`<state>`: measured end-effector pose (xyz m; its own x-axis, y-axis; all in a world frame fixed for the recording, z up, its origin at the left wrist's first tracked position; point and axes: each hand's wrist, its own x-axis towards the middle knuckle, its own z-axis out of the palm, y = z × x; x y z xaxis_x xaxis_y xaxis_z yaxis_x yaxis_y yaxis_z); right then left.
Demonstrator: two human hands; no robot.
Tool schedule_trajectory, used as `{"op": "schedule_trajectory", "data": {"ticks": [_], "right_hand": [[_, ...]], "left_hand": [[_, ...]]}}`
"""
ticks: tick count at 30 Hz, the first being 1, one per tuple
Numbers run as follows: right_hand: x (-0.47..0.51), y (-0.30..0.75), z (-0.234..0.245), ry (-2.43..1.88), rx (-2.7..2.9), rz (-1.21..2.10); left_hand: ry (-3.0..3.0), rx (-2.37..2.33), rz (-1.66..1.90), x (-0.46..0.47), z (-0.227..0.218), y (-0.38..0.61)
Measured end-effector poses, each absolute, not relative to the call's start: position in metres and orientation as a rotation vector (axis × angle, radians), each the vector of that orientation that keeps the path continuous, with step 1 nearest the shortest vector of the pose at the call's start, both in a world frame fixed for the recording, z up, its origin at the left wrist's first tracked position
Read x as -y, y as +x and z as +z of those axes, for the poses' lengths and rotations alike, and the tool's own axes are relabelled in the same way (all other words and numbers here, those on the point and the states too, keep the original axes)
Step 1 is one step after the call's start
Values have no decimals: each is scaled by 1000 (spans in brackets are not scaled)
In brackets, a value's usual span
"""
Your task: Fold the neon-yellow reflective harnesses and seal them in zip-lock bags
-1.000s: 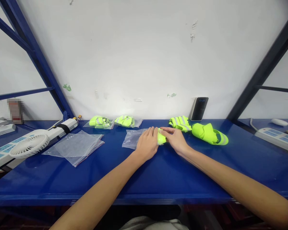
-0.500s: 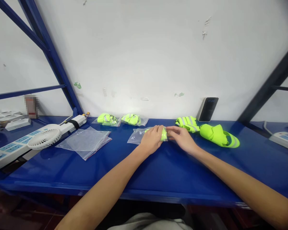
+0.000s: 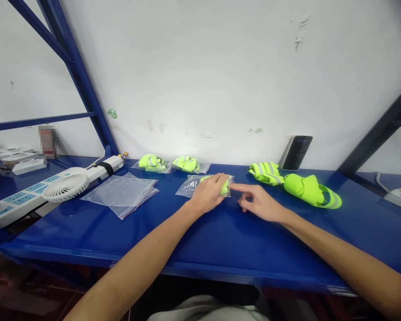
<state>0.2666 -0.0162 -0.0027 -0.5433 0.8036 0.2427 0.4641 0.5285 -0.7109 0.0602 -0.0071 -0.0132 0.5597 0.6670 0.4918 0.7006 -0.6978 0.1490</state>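
Note:
My left hand lies over a clear plastic bag with a folded neon-yellow band inside it, fingers curled around the bag's right end. My right hand sits just right of it on the blue table, index finger stretched out and touching the bag's end, the other fingers loosely curled with nothing in them. Two filled bags lie at the back by the wall.
A stack of empty clear bags lies to the left, beside a white fan and power strips. Loose neon bands and a dark phone are at the right rear. Blue rack struts rise on both sides.
My right hand has let go of the band and drawn back slightly, only its index finger still at the bag. The view has shifted left and tilted a little.

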Motion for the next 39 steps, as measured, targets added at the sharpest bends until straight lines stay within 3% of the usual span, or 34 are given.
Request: {"op": "schedule_trajectory", "data": {"ticks": [5, 19, 22, 25, 30, 39], "right_hand": [[18, 264, -7, -945, 2462, 634], [20, 266, -2, -875, 2498, 572], [16, 273, 8, -873, 2271, 448], [13, 282, 25, -905, 1835, 414], [12, 277, 36, -770, 1657, 890], [2, 263, 8, -841, 1275, 1187]], "left_hand": [[-2744, 982, -562, 10, -22, 70], [-2894, 750, -739, 14, -18, 64], [-2948, 818, -1096, 9, -9, 57], [-2835, 932, -1673, 13, 9, 55], [-2578, 1117, -2470, 26, 35, 77], [-2522, 1663, -2998, -2, -5, 84]]}}
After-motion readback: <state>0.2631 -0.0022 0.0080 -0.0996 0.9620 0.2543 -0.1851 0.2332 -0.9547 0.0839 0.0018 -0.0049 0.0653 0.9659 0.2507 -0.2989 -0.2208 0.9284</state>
